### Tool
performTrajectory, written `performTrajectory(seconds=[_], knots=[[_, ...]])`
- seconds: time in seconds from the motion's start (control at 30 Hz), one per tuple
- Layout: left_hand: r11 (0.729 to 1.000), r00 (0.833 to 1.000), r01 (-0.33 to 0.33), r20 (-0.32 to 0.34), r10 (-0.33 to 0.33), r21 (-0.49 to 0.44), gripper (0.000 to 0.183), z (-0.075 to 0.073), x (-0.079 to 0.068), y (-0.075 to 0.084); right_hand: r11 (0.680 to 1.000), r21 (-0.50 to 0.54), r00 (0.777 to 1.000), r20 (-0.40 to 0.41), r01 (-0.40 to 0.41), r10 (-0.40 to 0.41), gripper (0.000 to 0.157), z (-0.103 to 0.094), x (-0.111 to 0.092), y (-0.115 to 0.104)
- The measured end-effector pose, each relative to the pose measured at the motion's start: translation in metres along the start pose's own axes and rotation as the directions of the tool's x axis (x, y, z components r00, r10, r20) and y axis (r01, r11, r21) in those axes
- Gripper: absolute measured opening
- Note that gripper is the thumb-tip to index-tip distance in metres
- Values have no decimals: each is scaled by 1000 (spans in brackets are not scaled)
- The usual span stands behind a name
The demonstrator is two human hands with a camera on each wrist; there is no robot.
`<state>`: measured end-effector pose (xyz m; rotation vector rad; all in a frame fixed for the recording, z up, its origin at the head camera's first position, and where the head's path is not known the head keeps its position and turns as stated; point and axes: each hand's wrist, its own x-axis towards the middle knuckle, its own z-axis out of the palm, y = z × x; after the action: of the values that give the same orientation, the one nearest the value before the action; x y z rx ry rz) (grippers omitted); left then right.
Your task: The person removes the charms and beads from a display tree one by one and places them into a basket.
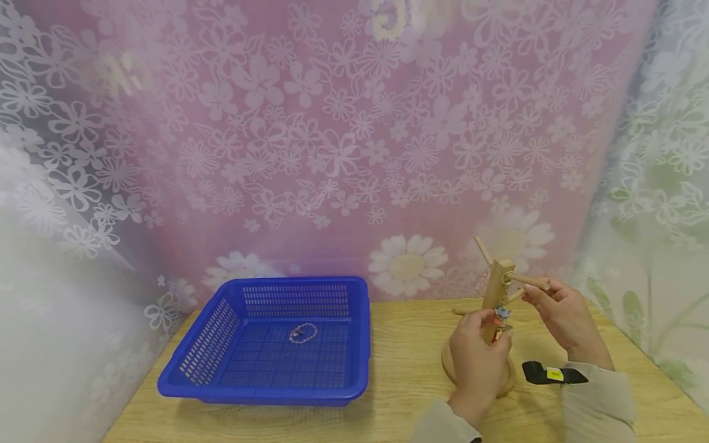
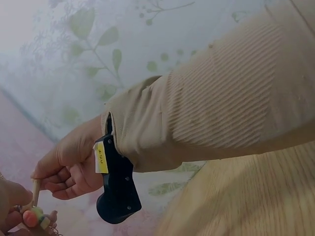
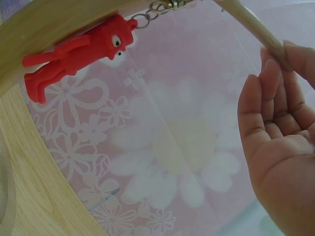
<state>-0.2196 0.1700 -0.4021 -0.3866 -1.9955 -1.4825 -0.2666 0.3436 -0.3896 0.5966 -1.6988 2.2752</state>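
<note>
A wooden stand (image 1: 496, 289) with several round pegs and a round base stands at the right of the table. My left hand (image 1: 477, 354) is in front of its post, fingers curled about small colourful charms (image 1: 503, 313); part of them is hidden by the fingers. In the left wrist view, an orange and green charm (image 2: 33, 217) shows at those fingertips. My right hand (image 1: 565, 317) pinches the end of a wooden peg (image 3: 256, 34) between thumb and fingers. A red figure keychain (image 3: 81, 56) hangs by a metal ring and clasp near the post in the right wrist view.
A blue plastic basket (image 1: 360, 344) stands left of the stand, with a beaded bracelet (image 1: 303, 333) on its bottom. A black wrist device (image 1: 554, 373) is strapped to the right sleeve. Behind the wooden table (image 1: 399, 369) hangs a flowered curtain (image 1: 332, 154).
</note>
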Motion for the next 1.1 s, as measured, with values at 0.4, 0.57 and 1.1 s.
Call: performTrajectory(seconds=[0.4, 0.57, 1.1], knots=[[995, 983, -72, -167, 81, 63, 27, 20, -2, 0, 1000, -2, 1000, 3, 9, -9, 27, -2, 0, 0], [978, 959, -143, -222, 175, 152, 33, 26, -4, -7, 1000, -4, 1000, 5, 11, -11, 27, -2, 1, 2], [950, 909, -208, -312, 275, 232, 31, 31, 4, -23, 1000, 15, 1000, 7, 20, -20, 23, 1, 2, 0]])
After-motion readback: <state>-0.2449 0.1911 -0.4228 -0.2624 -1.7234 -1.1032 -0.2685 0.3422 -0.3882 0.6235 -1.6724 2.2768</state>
